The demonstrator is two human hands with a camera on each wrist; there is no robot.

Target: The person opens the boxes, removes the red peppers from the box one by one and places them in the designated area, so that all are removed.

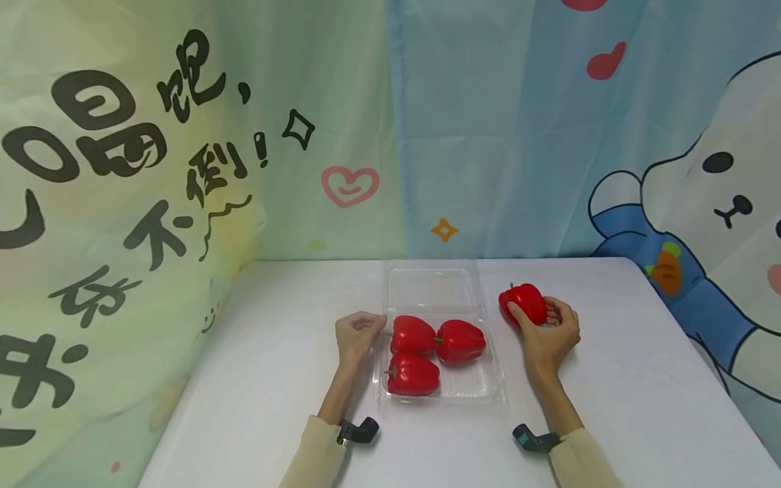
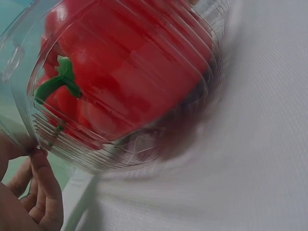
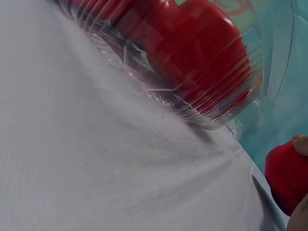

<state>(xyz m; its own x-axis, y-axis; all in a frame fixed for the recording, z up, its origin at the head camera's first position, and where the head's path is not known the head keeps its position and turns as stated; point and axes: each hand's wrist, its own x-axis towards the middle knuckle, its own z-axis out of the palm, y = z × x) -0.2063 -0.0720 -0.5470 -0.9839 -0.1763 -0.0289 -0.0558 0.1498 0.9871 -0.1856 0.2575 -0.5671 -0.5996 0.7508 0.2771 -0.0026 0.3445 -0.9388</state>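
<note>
A clear plastic clamshell box (image 1: 466, 385) stands on the table with its lid (image 1: 433, 288) folded back, away from me. Inside lie three red bell peppers, one at the back left (image 1: 413, 334), one at the right (image 1: 462, 342) and one at the front left (image 1: 413, 377). My left hand (image 1: 355, 339) pinches the box's left rim between thumb and finger, as the left wrist view shows close up. To the right of the box, my right hand (image 1: 552, 342) grips another red bell pepper (image 1: 523, 303), its stem pointing away from me.
A white cloth (image 1: 262, 400) covers the table. Behind it hangs a printed curtain (image 1: 464, 135) with a cartoon bear, hearts and black characters. A dark strap-on camera sits on the left wrist (image 1: 358, 431) and another on the right wrist (image 1: 535, 440).
</note>
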